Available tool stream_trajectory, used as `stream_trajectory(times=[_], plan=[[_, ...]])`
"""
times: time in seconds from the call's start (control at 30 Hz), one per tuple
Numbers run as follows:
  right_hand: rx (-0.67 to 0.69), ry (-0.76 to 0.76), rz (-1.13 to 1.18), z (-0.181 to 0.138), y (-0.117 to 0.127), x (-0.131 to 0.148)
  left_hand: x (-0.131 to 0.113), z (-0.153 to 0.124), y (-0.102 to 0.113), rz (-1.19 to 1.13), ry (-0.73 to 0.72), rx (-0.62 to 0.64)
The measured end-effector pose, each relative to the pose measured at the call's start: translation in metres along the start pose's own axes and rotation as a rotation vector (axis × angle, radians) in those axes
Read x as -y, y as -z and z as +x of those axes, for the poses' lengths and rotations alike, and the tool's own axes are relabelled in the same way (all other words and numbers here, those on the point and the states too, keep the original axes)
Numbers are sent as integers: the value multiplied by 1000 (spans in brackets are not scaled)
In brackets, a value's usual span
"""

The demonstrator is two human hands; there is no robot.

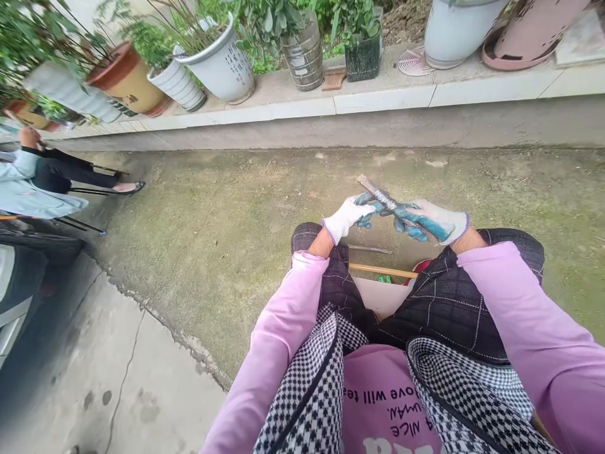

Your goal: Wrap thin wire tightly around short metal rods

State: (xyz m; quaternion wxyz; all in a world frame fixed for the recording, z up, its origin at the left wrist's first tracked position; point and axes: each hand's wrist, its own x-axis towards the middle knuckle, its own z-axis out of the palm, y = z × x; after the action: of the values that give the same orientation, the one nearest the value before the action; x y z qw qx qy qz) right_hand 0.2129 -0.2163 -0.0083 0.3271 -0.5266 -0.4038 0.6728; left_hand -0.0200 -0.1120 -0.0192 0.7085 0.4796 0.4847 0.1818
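Black-and-white houndstooth cloth flanks my pink lettered shirt, right up close. Out front, my right hand, in a white glove with blue-coated palm and fingers, closes round the near end of a narrow brownish rod with a silvery ribbed stretch. And my left hand, gloved alike, curls its fingers about the rod's middle! Its bare end points away and leftward, above the greenish, mossy ground.
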Motion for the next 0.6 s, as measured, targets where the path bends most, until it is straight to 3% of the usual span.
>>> stream_trajectory(times=[0.17,0.27,0.47,0.6], plan=[[80,21,-21,-12,-3,4,-2,-4,-1,-52,-23,95],[76,22,-47,-9,-3,3,-10,-8,-9,-74,-3,83],[-261,117,-73,17,-4,-3,-20,-2,-23,-44,21,-103],[-279,156,-77,16,3,-1,-22,-1,-23,-68,22,-132]])
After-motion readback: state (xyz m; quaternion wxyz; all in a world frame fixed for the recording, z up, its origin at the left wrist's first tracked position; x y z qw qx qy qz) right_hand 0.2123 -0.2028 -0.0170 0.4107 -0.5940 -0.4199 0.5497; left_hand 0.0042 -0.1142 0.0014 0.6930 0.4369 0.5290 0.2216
